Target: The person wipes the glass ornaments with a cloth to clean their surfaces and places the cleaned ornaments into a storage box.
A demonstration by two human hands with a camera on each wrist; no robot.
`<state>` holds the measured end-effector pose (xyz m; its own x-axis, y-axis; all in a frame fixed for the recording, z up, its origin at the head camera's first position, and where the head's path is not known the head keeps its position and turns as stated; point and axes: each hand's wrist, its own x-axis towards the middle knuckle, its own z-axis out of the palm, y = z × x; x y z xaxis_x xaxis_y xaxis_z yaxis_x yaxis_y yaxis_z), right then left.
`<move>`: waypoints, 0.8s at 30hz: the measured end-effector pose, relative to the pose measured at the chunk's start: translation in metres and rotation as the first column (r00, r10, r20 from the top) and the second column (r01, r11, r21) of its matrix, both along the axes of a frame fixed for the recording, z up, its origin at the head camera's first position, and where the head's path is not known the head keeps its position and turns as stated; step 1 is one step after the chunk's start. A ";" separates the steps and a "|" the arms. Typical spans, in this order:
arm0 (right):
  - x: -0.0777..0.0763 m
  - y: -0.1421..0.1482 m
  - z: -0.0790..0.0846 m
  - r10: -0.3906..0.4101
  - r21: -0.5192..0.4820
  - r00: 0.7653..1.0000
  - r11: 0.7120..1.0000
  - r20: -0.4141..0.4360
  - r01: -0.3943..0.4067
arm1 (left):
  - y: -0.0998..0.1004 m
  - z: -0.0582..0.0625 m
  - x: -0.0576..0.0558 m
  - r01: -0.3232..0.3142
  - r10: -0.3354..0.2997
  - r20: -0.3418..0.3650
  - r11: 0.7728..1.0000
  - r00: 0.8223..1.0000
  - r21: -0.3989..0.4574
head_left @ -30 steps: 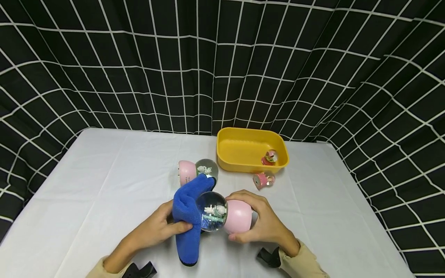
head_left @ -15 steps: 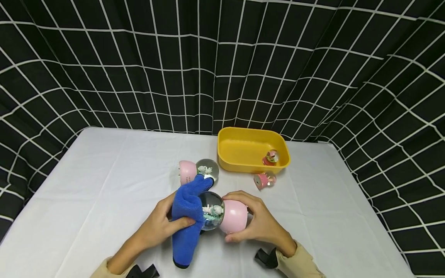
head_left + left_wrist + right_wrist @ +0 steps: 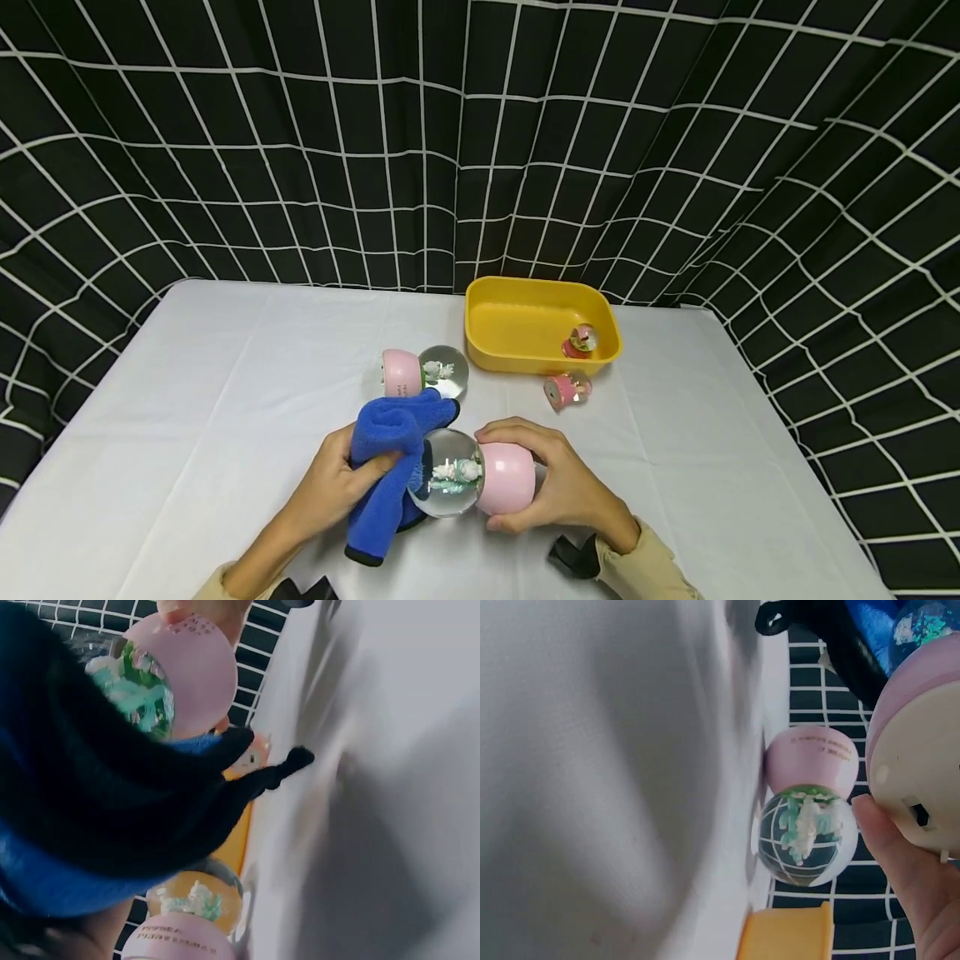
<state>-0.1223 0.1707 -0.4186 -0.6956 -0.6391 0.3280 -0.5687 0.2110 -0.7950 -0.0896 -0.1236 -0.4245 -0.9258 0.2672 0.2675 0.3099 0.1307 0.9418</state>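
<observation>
My right hand (image 3: 558,475) grips the pink base of a snow globe (image 3: 506,477), held on its side with the glass ball facing left. A white figure with green bits shows inside the glass. In my left hand (image 3: 330,483) is a bunched blue cloth (image 3: 386,442) with black edging, touching the left side of the ball. In the right wrist view the flat cream underside of the base (image 3: 922,769) shows, with a thumb at its edge. A second pink snow globe (image 3: 402,373) lies on its side just behind the cloth, and the cloth's tip overlaps it.
A yellow bin (image 3: 517,364) stands at the back of the white-covered table (image 3: 225,400), a small snow globe (image 3: 581,340) inside it. Another small pink snow globe (image 3: 566,390) lies in front of the bin. A black, white-gridded curtain (image 3: 300,167) surrounds the table's back and sides.
The left hand and cloth have moved left and bunched up, uncovering more of the glass ball. The held globe has shifted slightly left and toward me. The other globes stay put.
</observation>
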 end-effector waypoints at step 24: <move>0.003 -0.005 0.001 -0.027 -0.005 0.997 1.000 -0.075 0.027 | -0.003 0.004 0.001 0.314 -0.320 -0.052 0.945 0.946 -0.092</move>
